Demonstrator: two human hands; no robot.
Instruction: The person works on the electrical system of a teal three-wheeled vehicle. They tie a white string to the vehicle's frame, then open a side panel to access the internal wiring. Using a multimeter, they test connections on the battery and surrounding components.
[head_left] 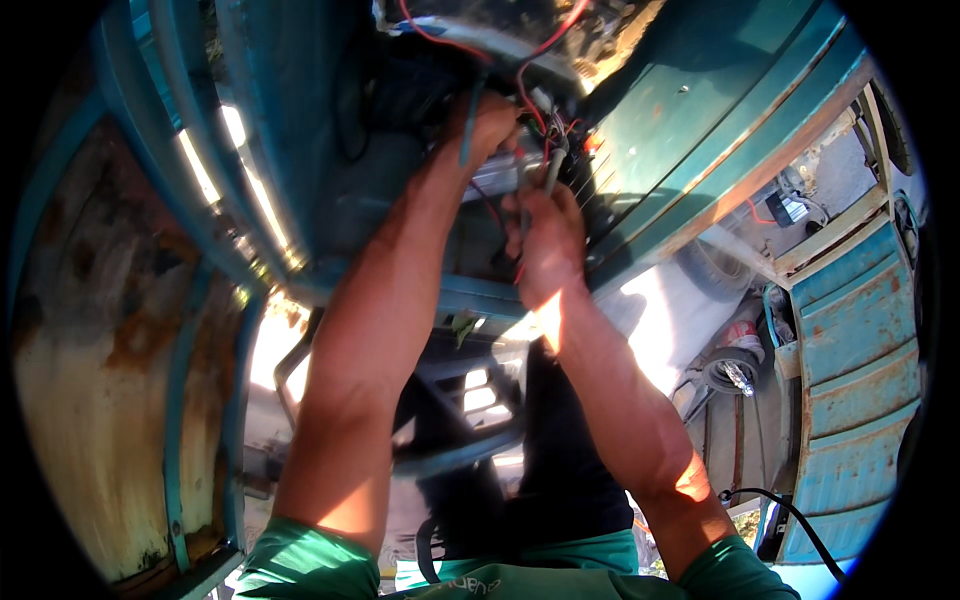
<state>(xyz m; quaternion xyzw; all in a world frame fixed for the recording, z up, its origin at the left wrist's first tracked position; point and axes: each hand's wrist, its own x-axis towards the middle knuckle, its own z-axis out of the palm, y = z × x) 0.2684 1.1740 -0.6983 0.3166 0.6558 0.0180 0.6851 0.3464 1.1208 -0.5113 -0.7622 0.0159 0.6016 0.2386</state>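
My left hand (487, 122) is closed, fingers curled, against a tangle of thin wires (548, 120) at the top centre. What its fingertips hold is hidden. A blurred dark strip (469, 128) crosses in front of this hand. Just below and to the right, my right hand (548, 228) is closed around a slim greyish rod-like piece (555, 168), whose kind I cannot make out. Its upper end reaches the wires. A red wire (528, 88) runs down from above between the hands. Behind them lies a silvery cylindrical part (490, 178), partly covered by my left wrist.
Slatted teal metal bars (200, 130) rise at the left beside a rusty panel (100, 330). A teal metal panel (700, 110) slopes at the upper right. A rusted teal ribbed panel (855, 360), a wheel (715, 270) and a round metal part (733, 370) are farther right.
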